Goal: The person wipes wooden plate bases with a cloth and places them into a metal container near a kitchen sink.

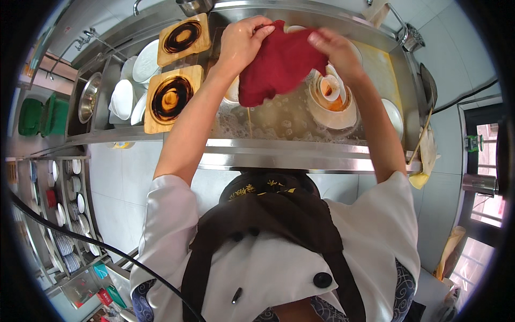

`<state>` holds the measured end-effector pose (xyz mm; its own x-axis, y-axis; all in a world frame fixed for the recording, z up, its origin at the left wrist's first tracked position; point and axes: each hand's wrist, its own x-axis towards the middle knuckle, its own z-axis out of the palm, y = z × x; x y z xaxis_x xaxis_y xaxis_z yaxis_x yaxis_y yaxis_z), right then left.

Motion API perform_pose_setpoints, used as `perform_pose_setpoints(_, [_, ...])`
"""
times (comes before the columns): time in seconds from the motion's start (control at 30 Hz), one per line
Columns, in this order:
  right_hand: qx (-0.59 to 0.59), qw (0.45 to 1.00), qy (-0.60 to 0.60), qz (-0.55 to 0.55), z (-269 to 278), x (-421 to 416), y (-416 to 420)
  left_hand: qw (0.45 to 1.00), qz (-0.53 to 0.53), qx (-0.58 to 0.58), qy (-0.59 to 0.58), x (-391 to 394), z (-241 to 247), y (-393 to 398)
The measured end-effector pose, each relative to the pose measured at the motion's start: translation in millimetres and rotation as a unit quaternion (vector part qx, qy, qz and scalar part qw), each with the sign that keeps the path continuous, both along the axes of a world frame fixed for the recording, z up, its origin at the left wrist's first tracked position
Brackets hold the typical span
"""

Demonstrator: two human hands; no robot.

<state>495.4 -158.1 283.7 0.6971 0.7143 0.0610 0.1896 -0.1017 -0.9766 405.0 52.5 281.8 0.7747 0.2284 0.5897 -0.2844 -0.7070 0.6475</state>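
A red cloth [281, 66] is spread above a steel sink of cloudy, foamy water. My left hand [243, 42] pinches its upper left corner between thumb and fingers. At the cloth's right edge is my right hand [338, 50], blurred, its fingertips against the fabric; whether they grip it I cannot tell. Below my right hand, a stack of soiled white bowls [334, 108] sits in the water, with a small cup [330, 88] inside bearing orange-red residue. Parts of other white dishes show behind the cloth and my right forearm.
Two square wooden boards with dark rings, one upper [184, 39] and one lower [174, 100], rest left of my left arm. White bowls [122, 100] fill the left basin, beside a steel bowl [90, 98]. The sink's front rim [281, 155] crosses before me.
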Motion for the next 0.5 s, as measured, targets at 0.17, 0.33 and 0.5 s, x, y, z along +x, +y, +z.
perform_pose_setpoints(0.17, [0.127,0.977,0.168,-0.021,7.7,-19.5,12.8,0.995,-0.012,-0.093,0.02,1.2,-18.4,0.0])
perform_pose_setpoints(0.33, [0.261,0.848,0.455,-0.072,-13.5,-55.7,38.2,0.742,-0.074,-0.617,0.25,-28.1,-5.7,-48.5])
perform_pose_setpoints(0.5, [0.367,0.759,0.526,-0.109,-94.3,-79.2,85.7,0.551,-0.106,-0.817,0.134,-35.8,-65.0,-61.2])
